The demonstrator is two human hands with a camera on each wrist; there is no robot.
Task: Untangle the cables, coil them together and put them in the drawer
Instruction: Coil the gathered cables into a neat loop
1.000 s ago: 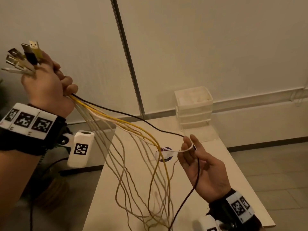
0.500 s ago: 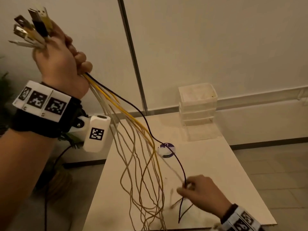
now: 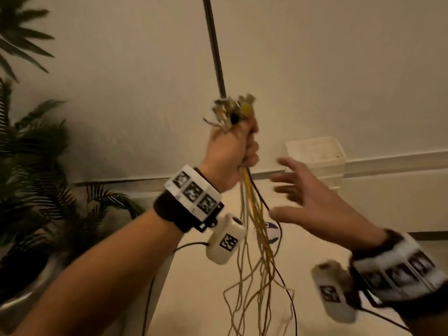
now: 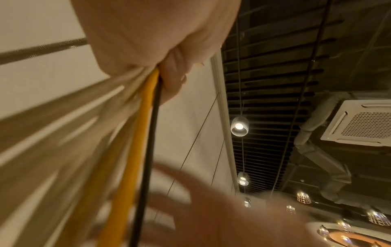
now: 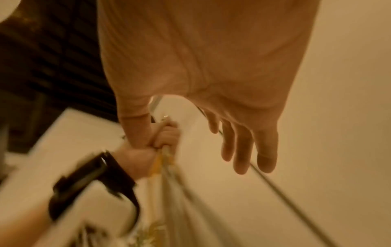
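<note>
My left hand was up at frame centre, fist clamped round the cables just below their plugs, which stuck out the top of the fist. The bundle hung straight down from the fist, long axis vertical, strands fanning out and looping toward the worktop at bottom centre; yellow and black ran among the pale ones. Still looked tangled lower down, so I'd say untangling wasn't done and coiling not begun.

My right hand was right of the bundle, at about fist height and a bit lower, empty, fingers spread and straight, tips aimed left at the cables, close but not touching. Right-wrist view showed the same: splayed fingers with the gripping fist just beyond them.

So the cables lay left of my free hand, running top to bottom across its reach. Right hand was the one free to take them under the fist.

Drawer unit sat behind, mid-right, against the wall. Couldn't tell if any drawer was open.
</note>
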